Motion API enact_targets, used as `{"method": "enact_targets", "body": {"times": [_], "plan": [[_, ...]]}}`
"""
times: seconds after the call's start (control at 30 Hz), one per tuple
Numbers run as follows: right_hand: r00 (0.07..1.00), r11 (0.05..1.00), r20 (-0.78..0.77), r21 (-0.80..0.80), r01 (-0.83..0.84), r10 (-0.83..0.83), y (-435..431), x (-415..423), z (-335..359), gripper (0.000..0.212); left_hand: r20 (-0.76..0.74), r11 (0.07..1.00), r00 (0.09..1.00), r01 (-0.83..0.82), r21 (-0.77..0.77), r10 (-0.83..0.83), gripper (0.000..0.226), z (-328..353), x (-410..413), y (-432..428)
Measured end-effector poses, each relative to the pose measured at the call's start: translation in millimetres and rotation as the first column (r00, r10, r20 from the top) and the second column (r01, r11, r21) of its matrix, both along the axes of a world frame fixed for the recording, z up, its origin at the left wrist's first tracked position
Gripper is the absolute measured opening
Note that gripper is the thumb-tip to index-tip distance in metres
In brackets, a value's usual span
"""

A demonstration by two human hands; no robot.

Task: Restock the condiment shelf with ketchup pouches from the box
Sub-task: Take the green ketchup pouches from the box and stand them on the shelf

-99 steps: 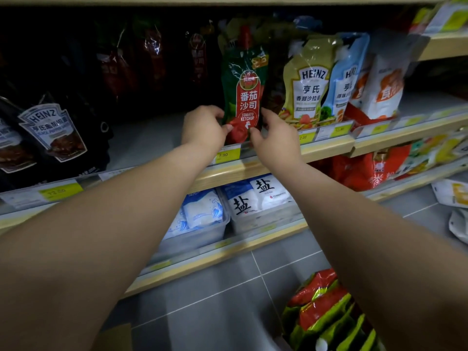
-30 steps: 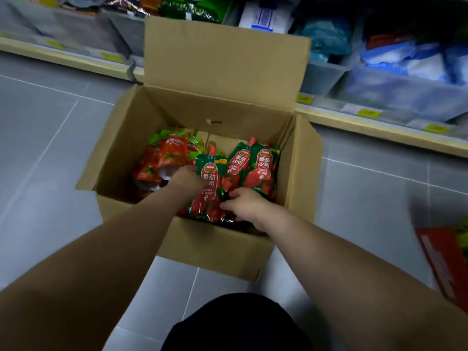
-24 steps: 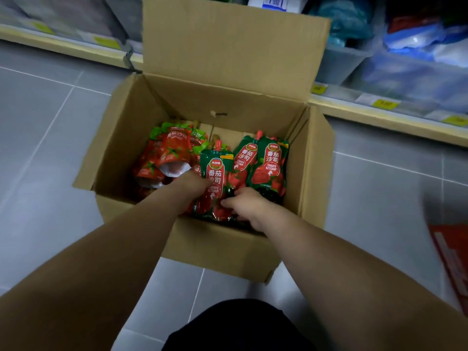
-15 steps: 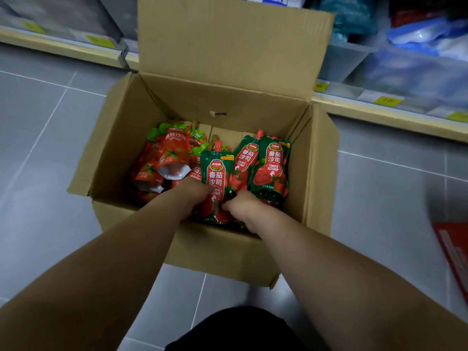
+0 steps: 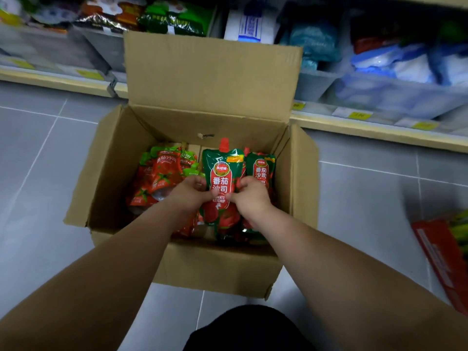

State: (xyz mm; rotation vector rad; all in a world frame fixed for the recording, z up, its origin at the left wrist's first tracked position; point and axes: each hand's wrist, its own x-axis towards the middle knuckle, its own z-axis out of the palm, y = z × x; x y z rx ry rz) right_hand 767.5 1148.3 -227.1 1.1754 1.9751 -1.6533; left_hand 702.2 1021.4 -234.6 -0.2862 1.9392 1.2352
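Down at floor level, gripping a green-and-red ketchup pouch [image 5: 222, 173] by both sides with left hand [image 5: 188, 196] and right hand [image 5: 250, 196], fingers curled round its edges, thumbs on its front; pouch upright, red spout uppermost, held just above other pouches [image 5: 162, 173] packed in the open cardboard box [image 5: 215, 267] on grey tiles [image 5: 38, 160] beside a low shelf [image 5: 367, 130]

both forearms stretched fwd & down, converging. l hand [image 5: 190, 196] & r hand [image 5: 250, 197] side by side, fingers curled, each pinched ketchup pouch [image 5: 222, 173] edge.
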Motion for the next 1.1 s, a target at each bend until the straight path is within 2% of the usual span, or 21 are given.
{"method": "enact_targets", "body": {"times": [0.23,0.4,0.47,0.6,0.83,1.0,1.1], "plan": [[0.977,0.976,-0.138,-0.164,0.141,-0.164,86,-6,80,0.022,-0.047,0.982,0.998,0.06,0.181,-0.053,0.03,87,-11,74],[0.957,0.974,-0.25,-0.206,0.098,-0.149,157,8,127,0.043,-0.182,0.965,0.977,0.147,0.218,-0.108,0.033,134,-6,142],[0.946,0.982,-0.294,-0.167,0.091,-0.137,182,13,140,0.052,-0.261,0.949,0.958,0.184,0.255,-0.116,0.033,145,0,168],[0.899,0.987,-0.409,-0.037,0.153,-0.155,233,30,165,0.053,-0.436,0.923,0.892,0.261,0.282,-0.119,0.035,169,19,225],[0.794,0.958,-0.568,0.032,0.285,-0.217,325,59,209,0.053,-0.601,0.884,0.779,0.396,0.25,-0.179,0.052,218,39,327],[0.722,0.912,-0.616,0.014,0.409,-0.314,390,80,233,0.061,-0.582,0.823,0.767,0.498,0.273,-0.27,0.086,243,51,400],[0.689,0.895,-0.645,0.016,0.446,-0.331,426,84,245,0.063,-0.575,0.788,0.773,0.52,0.33,-0.27,0.092,252,54,440]]}}
